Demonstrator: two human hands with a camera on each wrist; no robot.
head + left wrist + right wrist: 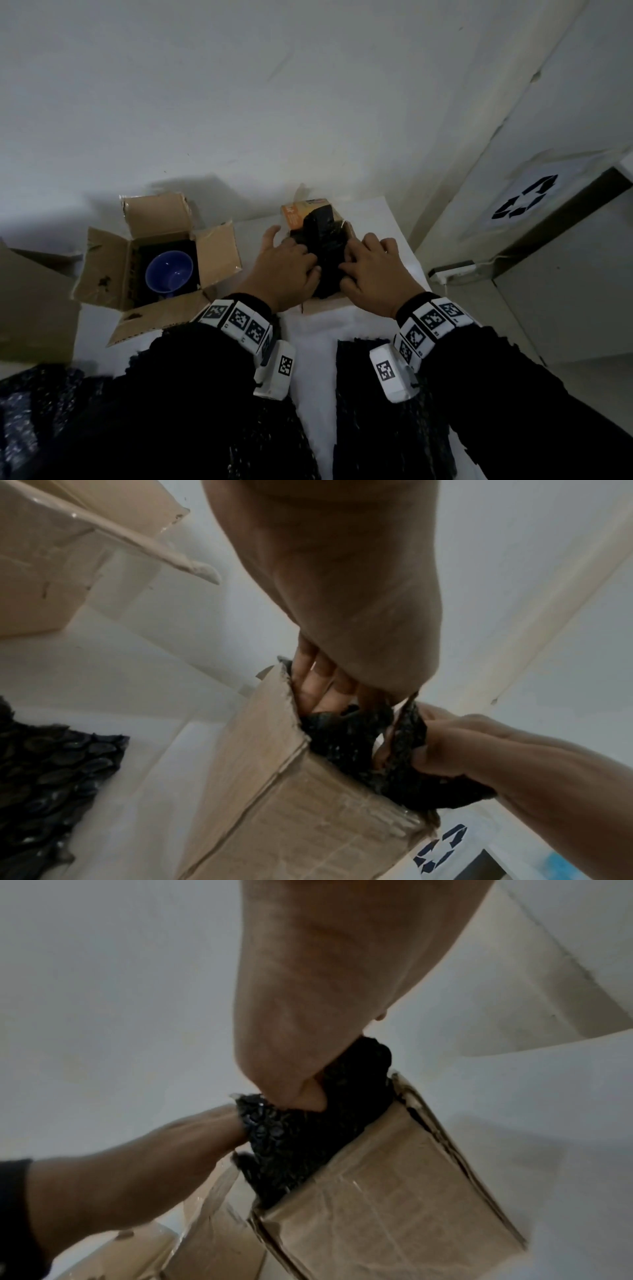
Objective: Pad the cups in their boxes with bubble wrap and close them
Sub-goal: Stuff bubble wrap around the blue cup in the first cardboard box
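Observation:
A small cardboard box [327, 301] stands on the white table [387, 219], stuffed with black bubble wrap [322, 240]; what is under the wrap is hidden. My left hand [294, 260] presses straight fingers [316, 680] down between the wrap [342, 737] and the box wall [274, 777]. My right hand [359, 263] pinches a fold of the wrap [291, 1139] at the box's top; it shows as curled fingers [455, 745] in the left wrist view. To the left a second box [113, 260] stands with its flaps open and a blue cup [168, 272] inside.
Loose sheets of black bubble wrap [373, 411] lie on the near table under my forearms, with another sheet [51, 764] to the left. Flat cardboard [34, 308] lies at the far left. A white bin with a recycling sign [524, 202] and a power strip [452, 270] are on the right.

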